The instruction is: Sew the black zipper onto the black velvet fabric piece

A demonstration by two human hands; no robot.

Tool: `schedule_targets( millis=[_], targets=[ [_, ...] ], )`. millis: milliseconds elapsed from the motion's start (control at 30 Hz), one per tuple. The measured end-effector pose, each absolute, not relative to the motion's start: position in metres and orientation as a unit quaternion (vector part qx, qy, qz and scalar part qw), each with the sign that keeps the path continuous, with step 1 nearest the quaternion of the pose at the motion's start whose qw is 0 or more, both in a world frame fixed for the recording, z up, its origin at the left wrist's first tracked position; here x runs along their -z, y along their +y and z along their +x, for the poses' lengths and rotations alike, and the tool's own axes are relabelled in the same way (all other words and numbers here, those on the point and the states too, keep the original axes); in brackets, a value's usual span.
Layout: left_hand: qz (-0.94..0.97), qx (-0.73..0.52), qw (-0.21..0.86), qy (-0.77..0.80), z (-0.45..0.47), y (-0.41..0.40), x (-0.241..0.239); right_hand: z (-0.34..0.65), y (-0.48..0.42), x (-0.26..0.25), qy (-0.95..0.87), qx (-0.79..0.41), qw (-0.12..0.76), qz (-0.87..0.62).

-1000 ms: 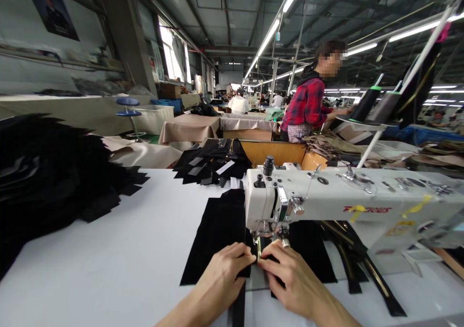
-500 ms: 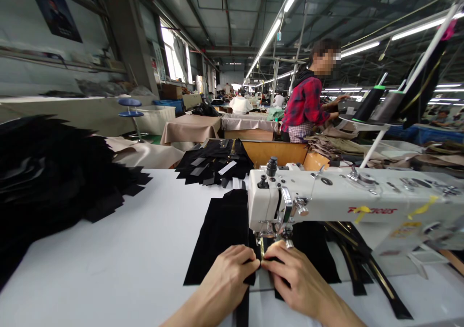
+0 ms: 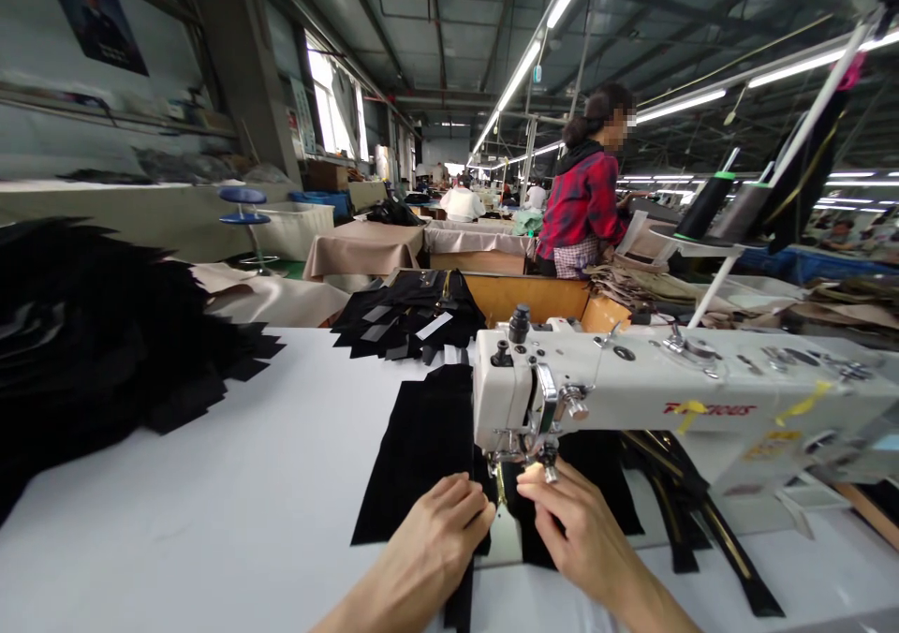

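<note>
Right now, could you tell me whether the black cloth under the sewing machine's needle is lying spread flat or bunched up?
Spread flat: the black cloth lies smooth on the white table, pinned by both hands.
</note>
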State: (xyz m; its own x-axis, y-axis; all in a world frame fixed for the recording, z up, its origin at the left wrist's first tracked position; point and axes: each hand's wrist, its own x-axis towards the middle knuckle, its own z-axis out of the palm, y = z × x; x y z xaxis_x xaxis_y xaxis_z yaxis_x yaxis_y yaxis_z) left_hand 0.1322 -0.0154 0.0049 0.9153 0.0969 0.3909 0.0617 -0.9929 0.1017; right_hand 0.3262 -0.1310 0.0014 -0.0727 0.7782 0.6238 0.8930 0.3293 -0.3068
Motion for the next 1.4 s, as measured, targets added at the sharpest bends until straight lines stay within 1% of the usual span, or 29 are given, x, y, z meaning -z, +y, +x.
schedule_targets(
  millis=[233, 333, 467, 667, 800, 900, 967, 1100, 1167, 1400],
  targets=[
    [0.977, -0.202, 0.053, 0.03, 0.133, -0.015, -0.008, 0.323, -0.131, -0.002, -0.734, 0.049, 0.374, -0.565],
    [0.977, -0.197, 0.068, 0.047, 0.133, -0.016, -0.007, 0.321, -0.131, -0.002, -0.747, 0.02, 0.357, -0.561],
    [0.967, -0.229, 0.096, 0.057, 0.133, -0.014, -0.003, 0.32, -0.131, -0.001, -0.756, -0.013, 0.328, -0.567],
    [0.961, -0.251, 0.103, 0.052, 0.134, -0.012, 0.001, 0.321, -0.13, 0.003, -0.755, -0.028, 0.32, -0.571],
    [0.957, -0.271, 0.094, 0.044, 0.135, -0.011, 0.004, 0.321, -0.129, 0.005, -0.76, -0.028, 0.32, -0.565],
    [0.961, -0.262, 0.08, 0.04, 0.136, -0.01, 0.006, 0.322, -0.129, 0.005, -0.762, -0.019, 0.321, -0.562],
    [0.967, -0.248, 0.057, 0.031, 0.136, -0.01, 0.008, 0.323, -0.13, 0.003, -0.762, -0.005, 0.336, -0.554],
    [0.974, -0.228, 0.007, 0.018, 0.136, -0.01, 0.008, 0.33, -0.13, 0.001, -0.722, 0.022, 0.414, -0.554],
    [0.975, -0.222, -0.004, 0.015, 0.135, -0.011, 0.008, 0.333, -0.13, 0.0, -0.703, 0.021, 0.435, -0.563],
    [0.977, -0.211, 0.004, 0.024, 0.135, -0.011, 0.009, 0.329, -0.13, 0.0, -0.728, 0.0, 0.415, -0.545]
  ],
)
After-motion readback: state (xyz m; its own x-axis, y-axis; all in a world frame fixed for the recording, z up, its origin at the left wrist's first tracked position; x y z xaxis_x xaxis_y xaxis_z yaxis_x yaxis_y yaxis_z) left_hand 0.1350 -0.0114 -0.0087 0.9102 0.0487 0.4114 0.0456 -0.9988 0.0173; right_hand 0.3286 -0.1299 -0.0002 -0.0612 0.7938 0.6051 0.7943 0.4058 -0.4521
